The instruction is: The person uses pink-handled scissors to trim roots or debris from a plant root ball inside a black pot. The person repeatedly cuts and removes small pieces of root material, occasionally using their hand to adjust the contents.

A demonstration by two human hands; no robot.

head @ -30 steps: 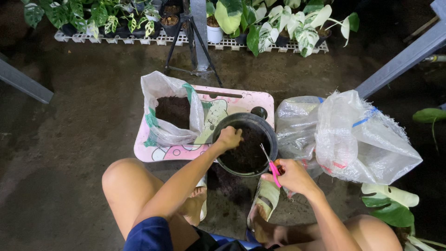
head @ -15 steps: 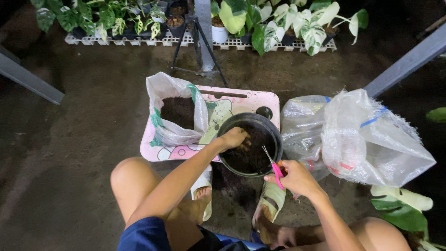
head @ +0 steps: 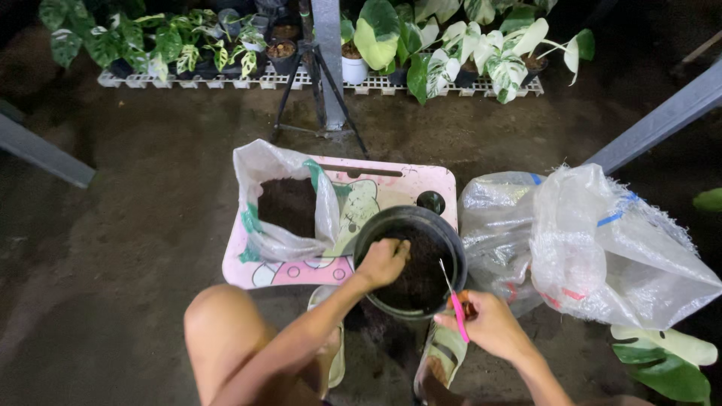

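Note:
A black plastic pot (head: 444,233) holding dark soil stands on the edge of a small pink table (head: 406,184) in front of my knees. My left hand (head: 382,262) is inside the pot, fingers curled down onto the soil. My right hand (head: 489,325) is at the pot's near right rim, gripping a thin pink-handled tool (head: 453,299) whose metal tip points up over the soil. An open plastic bag of dark soil (head: 289,207) sits on the table to the left of the pot.
Two crumpled clear plastic bags (head: 602,248) lie on the ground to the right. A tripod (head: 320,83) and a metal post stand behind the table. Potted variegated plants on white trays (head: 451,60) line the back. A large leaf (head: 662,361) lies at lower right.
The view has shifted slightly. My left hand stays in the pot, pressing at the soil; my right hand keeps the pink tool at the rim with little movement.

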